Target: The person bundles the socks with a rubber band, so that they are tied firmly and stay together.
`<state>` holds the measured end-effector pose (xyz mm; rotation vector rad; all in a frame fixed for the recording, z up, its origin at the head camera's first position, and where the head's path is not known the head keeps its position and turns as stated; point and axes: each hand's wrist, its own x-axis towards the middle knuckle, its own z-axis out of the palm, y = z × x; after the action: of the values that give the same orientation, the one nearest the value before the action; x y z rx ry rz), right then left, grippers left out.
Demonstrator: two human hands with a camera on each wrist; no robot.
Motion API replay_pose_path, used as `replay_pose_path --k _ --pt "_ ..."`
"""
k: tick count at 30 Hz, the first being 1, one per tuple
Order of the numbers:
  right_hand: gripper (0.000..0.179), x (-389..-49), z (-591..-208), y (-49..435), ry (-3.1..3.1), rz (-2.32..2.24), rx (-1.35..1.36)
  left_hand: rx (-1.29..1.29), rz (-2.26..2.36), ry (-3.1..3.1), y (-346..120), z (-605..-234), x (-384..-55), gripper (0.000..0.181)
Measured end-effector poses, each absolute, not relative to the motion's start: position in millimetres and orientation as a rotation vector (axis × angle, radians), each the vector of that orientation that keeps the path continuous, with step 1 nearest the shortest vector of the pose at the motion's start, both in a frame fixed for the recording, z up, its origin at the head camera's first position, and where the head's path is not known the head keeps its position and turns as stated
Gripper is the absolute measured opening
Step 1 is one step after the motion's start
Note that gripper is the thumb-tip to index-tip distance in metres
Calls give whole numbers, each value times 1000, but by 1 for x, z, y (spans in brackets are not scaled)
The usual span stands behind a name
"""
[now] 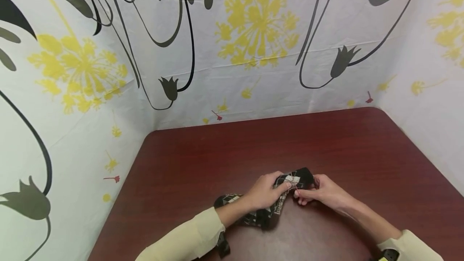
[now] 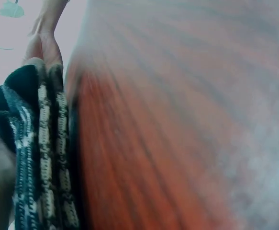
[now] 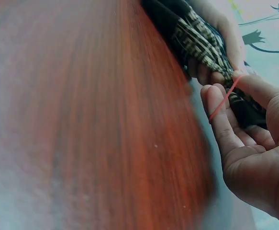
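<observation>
Black patterned socks (image 1: 262,217) with pale diamonds and ribbed-looking bands lie bunched under my left hand (image 1: 266,191), which grips their raised end between thumb and fingers. In the left wrist view the sock layers (image 2: 46,143) stand side by side in folds. My right hand (image 1: 328,194) is at the far right end of the socks. A thin red rubber band (image 3: 224,99) is stretched between its thumb and a finger in the right wrist view. The head view also has thin reddish strands across the raised socks.
The brown wooden table (image 1: 217,152) has rounded far corners. A white cloth (image 1: 203,88) printed with yellow and grey flowers hangs behind it and along both sides. A dark strap (image 1: 222,247) shows at the left wrist and a dark device (image 1: 390,255) at the right.
</observation>
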<state>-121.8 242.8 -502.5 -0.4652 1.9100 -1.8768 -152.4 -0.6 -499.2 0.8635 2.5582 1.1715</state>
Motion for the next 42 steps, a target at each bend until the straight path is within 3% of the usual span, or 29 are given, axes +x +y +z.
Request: replay_pose_path --k 6,20,32,42 --pt "35 -120 -505 246 1868 -1902 -506 816 1285 2536 -1 -499 -154 35" --pt "20 -110 -497 242 2030 -1746 -644 736 1386 2483 -1 -496 -159 35" --pt "13 -108 -491 233 2447 -1410 -1240 668 1451 2382 -1 -497 -163 33" --pt "21 -110 -491 215 2466 -1258 -1744 602 1551 2259 -1 -498 -165 31"
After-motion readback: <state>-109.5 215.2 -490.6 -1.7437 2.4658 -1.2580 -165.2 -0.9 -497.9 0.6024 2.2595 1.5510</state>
